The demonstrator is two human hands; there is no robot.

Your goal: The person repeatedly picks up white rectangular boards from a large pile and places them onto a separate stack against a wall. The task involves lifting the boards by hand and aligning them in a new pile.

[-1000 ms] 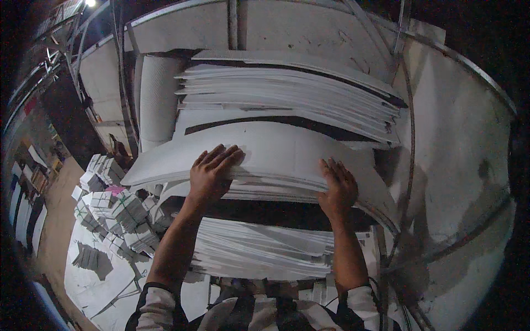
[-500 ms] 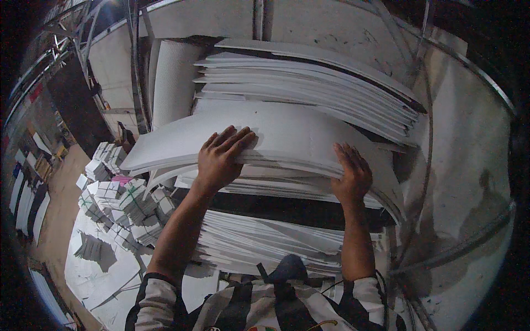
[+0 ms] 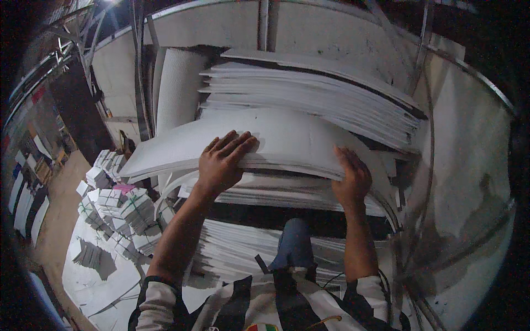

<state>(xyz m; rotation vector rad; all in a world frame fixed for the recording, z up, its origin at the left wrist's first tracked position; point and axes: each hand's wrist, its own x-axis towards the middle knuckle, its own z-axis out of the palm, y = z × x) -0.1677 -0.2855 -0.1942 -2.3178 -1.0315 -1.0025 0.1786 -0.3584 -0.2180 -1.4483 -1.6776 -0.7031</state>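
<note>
Several wide white sheets (image 3: 287,135), like foam board or card, lie together in front of me and bow down at both ends. My left hand (image 3: 223,163) is on their near edge left of the middle, its fingers flat on top and its thumb hidden. Further right, my right hand (image 3: 352,174) grips the same edge, fingers over the top and thumb out of sight. Under their left end, a gap parts these sheets from a bent white sheet (image 3: 172,186). Lower white sheets (image 3: 287,187) lie stacked beneath.
Behind is another stack of white sheets (image 3: 298,85), beside a rolled white sheet (image 3: 179,83). Tied bundles of white pieces (image 3: 118,207) crowd the floor at left. More sheets (image 3: 237,243) are stacked below, near my knee (image 3: 295,243). A pale wall (image 3: 464,138) stands at right.
The whole view has shifted slightly, with the scene lower in it. The held sheets' left end stands further apart from the bent sheet below. My knee shows more; both hands keep their places.
</note>
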